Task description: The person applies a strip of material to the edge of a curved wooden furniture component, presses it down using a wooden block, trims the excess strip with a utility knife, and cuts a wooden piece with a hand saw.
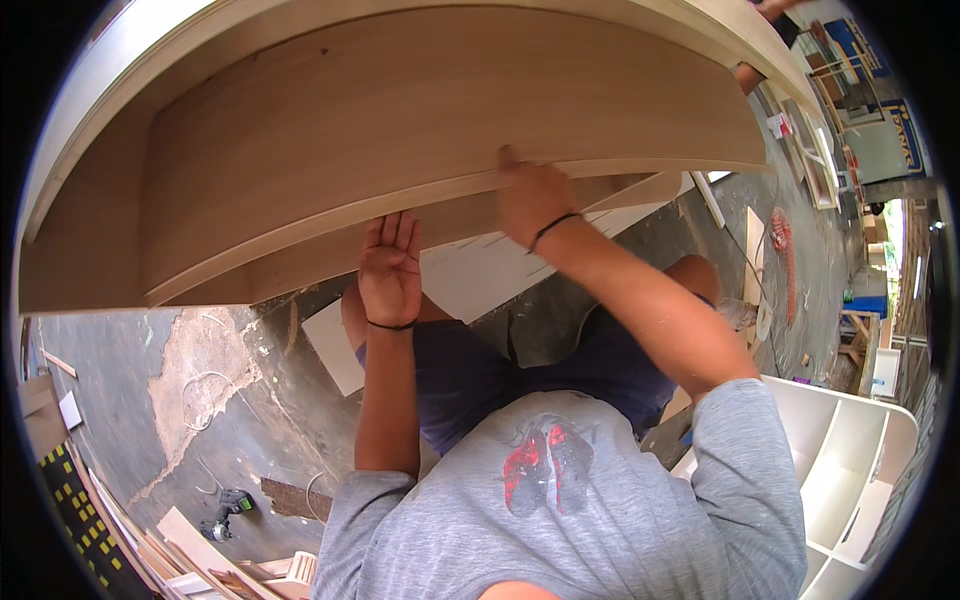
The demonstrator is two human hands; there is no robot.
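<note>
At a workshop floor, we see the right hand [538,205] at 1 o'clock, curled at the front edge of a pale wood shelf board [400,110], one digit laid on its upper face; its other fingers are hidden, so we cannot tell whether it clamps the board. The left hand [390,275], at 10 o'clock, stands open, palm toward us, fingertips at the underside of the same edge. The two hands are apart, with a bare stretch of edge between them.

The board spans the open front of a wooden cabinet [85,225] at 12 o'clock, its lip running from 9 to 2 o'clock. Below that lip we see a narrow opening, then a white panel [465,270] on the concrete floor [110,350], leaving a gap before the seated person's lap.

A cordless drill [232,503] lies at 8 o'clock, well apart from the left forearm. At 4 o'clock, a white compartmented unit [850,440] stands near the right elbow. Between 1 and 2 o'clock, we glimpse another person's limb [748,78] beside the cabinet.
</note>
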